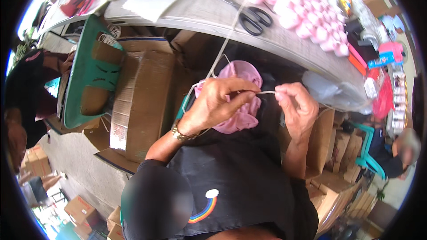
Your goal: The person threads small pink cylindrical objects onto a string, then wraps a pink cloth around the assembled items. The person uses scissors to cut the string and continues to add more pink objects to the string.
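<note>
A thin white cord (266,92) is stretched between my two hands. My left hand (215,102) pinches it between thumb and forefinger, with a gold-coloured band on the wrist. On the other side my right hand (296,104) grips the cord with its fingertips. A crumpled pink cloth piece (242,70) lies beneath my left hand, partly hidden by it. More pale cord (227,40) runs from near the left hand up across the table edge. Whether it is the same length cannot be made out.
Black-handled scissors (253,20) and a heap of pink puffy pieces (307,13) lie on the grey table (187,18). A cardboard box (147,93) and a green plastic chair (84,75) stand to the left. A clear plastic bag (331,91) is at the right. Other people sit at both sides.
</note>
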Tool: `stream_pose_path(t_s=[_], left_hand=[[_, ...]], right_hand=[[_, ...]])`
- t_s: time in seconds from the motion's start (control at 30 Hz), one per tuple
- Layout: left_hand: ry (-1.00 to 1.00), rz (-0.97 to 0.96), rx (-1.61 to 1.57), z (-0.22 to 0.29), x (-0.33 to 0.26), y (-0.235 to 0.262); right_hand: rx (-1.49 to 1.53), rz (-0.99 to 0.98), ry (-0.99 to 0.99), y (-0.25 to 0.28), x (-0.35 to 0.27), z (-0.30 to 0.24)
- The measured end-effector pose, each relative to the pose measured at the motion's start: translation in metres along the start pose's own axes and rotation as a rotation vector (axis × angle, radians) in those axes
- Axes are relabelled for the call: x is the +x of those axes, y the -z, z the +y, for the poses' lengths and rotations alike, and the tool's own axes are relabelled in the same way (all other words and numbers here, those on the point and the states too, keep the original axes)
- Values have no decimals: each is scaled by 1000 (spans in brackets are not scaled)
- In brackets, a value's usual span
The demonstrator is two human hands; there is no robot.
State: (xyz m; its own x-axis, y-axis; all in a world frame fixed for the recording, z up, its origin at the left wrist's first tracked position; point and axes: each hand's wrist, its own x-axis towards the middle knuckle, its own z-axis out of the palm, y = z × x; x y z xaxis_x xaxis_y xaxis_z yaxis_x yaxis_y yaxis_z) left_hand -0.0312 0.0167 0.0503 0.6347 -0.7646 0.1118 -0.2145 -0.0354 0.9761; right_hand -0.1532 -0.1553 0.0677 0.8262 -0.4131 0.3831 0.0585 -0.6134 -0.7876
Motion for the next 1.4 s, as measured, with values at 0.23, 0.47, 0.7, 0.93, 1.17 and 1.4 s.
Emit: stream_pose_path(t_s=[0.23, 0.47, 0.7, 0.93, 1.17, 1.4], left_hand=[[262, -177, -193, -3, 1, 4], [293, -79, -688, -14, 6, -18], [-318, -26, 257, -10, 7, -20], [187, -76, -655, -10, 6, -13], [125, -34, -489, -13, 5, -12], [-237, -23, 33, -18, 7, -10]], right_hand=[[77, 123, -114, -2, -2, 23], [-256, 37, 271, -27, -10, 14], [-247, -67, 102, -17, -5, 7], [239, -56, 136, -25, -1, 11], [244, -116, -6, -25, -3, 8], [99, -124, 11, -22, -1, 8]])
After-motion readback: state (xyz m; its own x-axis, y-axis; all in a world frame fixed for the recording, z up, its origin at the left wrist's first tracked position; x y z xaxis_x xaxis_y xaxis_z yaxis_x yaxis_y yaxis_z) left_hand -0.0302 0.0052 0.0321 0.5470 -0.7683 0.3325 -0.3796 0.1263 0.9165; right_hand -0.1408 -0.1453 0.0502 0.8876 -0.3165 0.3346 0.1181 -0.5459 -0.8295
